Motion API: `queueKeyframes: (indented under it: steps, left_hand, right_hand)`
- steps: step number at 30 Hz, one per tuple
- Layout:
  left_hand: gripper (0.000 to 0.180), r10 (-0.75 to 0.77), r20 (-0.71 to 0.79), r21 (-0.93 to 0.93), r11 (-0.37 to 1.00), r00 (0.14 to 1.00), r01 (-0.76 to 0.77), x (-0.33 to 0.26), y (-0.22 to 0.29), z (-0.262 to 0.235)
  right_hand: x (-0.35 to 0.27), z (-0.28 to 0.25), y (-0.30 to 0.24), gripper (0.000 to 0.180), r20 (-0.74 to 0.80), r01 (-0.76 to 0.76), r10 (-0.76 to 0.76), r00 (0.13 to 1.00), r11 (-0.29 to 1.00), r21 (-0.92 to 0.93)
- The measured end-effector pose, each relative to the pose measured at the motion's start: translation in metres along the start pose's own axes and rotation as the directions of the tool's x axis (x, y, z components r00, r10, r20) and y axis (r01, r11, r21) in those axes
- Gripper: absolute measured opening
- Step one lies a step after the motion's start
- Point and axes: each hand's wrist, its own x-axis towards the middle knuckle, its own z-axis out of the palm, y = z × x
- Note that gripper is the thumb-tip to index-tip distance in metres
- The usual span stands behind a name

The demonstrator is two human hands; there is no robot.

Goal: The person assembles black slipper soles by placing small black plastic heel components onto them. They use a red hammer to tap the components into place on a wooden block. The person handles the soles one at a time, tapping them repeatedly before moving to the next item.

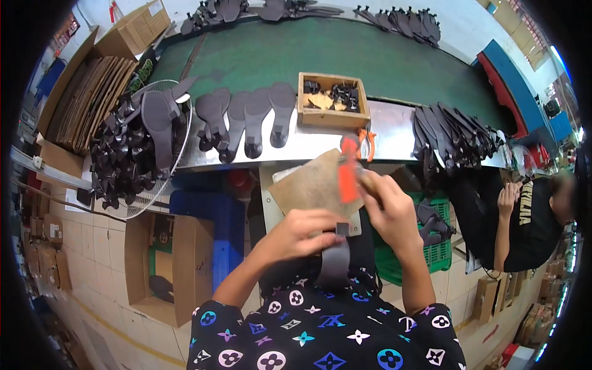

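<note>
My left hand [299, 234] is closed around a dark grey shoe sole [335, 262] with a heel, near my lap. The small square heel end [342, 229] points up beside my fingers. My right hand [390, 206] grips a red-orange hammer [348, 182], blurred, its head raised above the sole. Behind both hands lies a worn brown board [308, 185] on a pale support. Orange-handled pliers [369, 143] rest on the metal ledge just past the hammer.
A wooden box [333, 117] of small black parts stands on the metal ledge [391, 132]. Soles [246, 114] lie left of it, more [453, 132] to the right. A wire basket [139, 135] holds heeled soles. Below are a cardboard box [191, 265] and green crate [438, 253]. Another person [524, 222] sits right.
</note>
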Motion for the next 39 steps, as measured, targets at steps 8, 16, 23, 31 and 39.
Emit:
queueKeyframes:
  steps: [8, 16, 23, 31, 39]
  left_hand:
    - [0.029, -0.323, 0.150, -0.584, 0.734, 0.934, 0.348, -0.029, 0.047, 0.027]
    - [0.029, -0.325, 0.342, -0.595, 0.651, 0.882, 0.471, -0.027, 0.047, 0.025]
    - [0.026, -0.127, 0.542, -0.564, 0.679, 0.831, 0.471, -0.012, 0.053, 0.021]
    - [0.024, 0.131, 0.547, -0.572, 0.779, 0.827, 0.255, -0.013, 0.062, 0.038]
    - [0.019, 0.099, 0.501, -0.433, 0.889, 0.860, 0.150, -0.018, 0.070, 0.028]
  right_hand:
    - [-0.006, 0.020, 0.006, 0.034, 0.326, 0.110, -0.135, 0.936, 0.989, 0.095]
    - [-0.004, -0.029, 0.002, 0.046, 0.396, 0.192, -0.411, 0.821, 0.852, 0.486]
    - [0.003, -0.053, -0.017, 0.031, 0.405, 0.187, -0.631, 0.662, 0.662, 0.726]
    - [-0.005, -0.065, -0.037, 0.026, 0.345, 0.269, -0.803, 0.487, 0.513, 0.815]
    - [-0.017, -0.057, -0.029, 0.028, 0.228, 0.307, -0.784, 0.578, 0.467, 0.829]
